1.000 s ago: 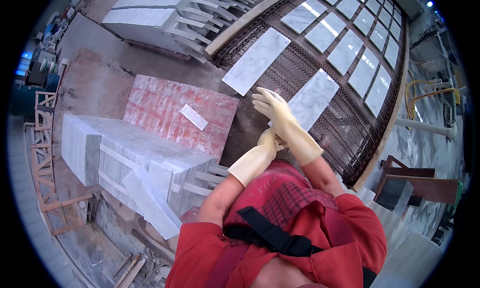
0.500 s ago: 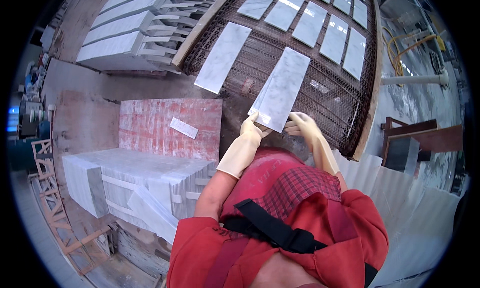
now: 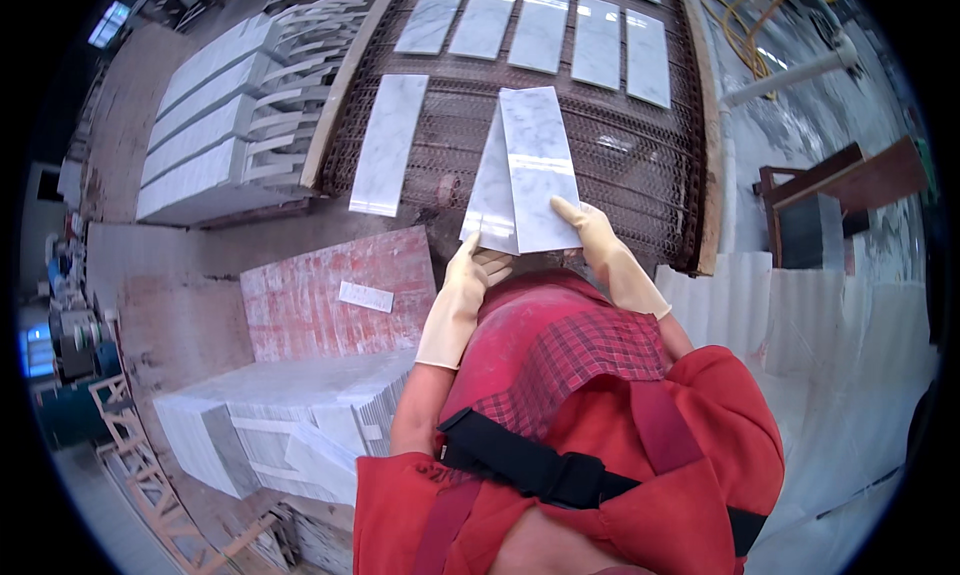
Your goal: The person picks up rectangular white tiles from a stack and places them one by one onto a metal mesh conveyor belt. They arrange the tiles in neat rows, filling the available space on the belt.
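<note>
Two long white-and-grey marble tiles overlap like a narrow fan in front of me. My right hand, in a cream rubber glove, grips the upper tile at its lower right edge, thumb on the face. At the near end of the lower tile, my left hand has its thumb on the corner and its fingers underneath. The far ends of both tiles reach over a brown mesh conveyor belt. Another marble tile lies on the mesh to their left, its near end at the belt's edge.
Several marble tiles lie in rows farther along the belt, between wooden side rails. Stacked tiles stand at the far left. A reddish board bearing a small white strip lies near another tile stack. Corrugated sheeting is at right.
The two tiles have fanned farther apart, the upper one turning upright in view. My right hand has closed on its right edge, where its fingers were spread before. The whole view has shifted.
</note>
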`<state>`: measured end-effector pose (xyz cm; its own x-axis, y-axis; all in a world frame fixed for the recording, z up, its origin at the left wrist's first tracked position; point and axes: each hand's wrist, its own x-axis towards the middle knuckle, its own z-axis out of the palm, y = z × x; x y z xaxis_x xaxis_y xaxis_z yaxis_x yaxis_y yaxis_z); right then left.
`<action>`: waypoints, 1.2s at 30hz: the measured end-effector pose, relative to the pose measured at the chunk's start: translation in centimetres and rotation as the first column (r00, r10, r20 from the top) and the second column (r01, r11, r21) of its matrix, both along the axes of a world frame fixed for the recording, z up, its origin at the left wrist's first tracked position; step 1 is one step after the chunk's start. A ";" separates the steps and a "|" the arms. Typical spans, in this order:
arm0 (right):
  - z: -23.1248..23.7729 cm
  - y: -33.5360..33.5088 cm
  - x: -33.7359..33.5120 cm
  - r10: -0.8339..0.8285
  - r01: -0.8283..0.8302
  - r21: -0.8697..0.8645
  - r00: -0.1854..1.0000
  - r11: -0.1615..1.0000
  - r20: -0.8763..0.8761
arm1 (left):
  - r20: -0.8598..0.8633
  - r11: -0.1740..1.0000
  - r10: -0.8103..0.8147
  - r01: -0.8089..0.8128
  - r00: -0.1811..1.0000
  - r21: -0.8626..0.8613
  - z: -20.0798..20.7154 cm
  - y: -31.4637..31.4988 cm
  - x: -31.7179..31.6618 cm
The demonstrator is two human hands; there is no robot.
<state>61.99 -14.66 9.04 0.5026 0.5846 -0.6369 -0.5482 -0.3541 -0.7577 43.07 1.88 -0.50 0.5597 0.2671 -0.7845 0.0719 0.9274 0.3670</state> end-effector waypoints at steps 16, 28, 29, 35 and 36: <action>-6.8 -14.2 3.7 -0.379 0.376 0.053 0.924 0.925 0.056 | -0.195 0.080 0.227 0.181 0.954 0.980 2.8 0.5 -1.1; -5.7 -16.4 2.8 -0.402 0.456 -0.193 0.877 0.869 0.265 | -0.670 -0.492 0.096 0.621 0.736 0.610 6.4 -1.3 7.7; -5.0 -16.4 2.8 -0.333 0.432 -0.241 0.871 0.869 0.361 | -0.702 -0.483 0.114 0.657 0.703 0.579 6.4 -1.6 8.3; -0.1 -15.1 3.5 -0.281 0.414 -0.158 0.808 0.896 0.518 | -0.773 -0.426 0.273 0.793 0.573 0.437 5.9 -2.9 11.1; -0.6 -14.6 3.7 -0.294 0.387 -0.088 0.811 0.918 0.506 | -0.766 -0.409 0.308 0.805 0.564 0.429 5.8 -3.0 11.4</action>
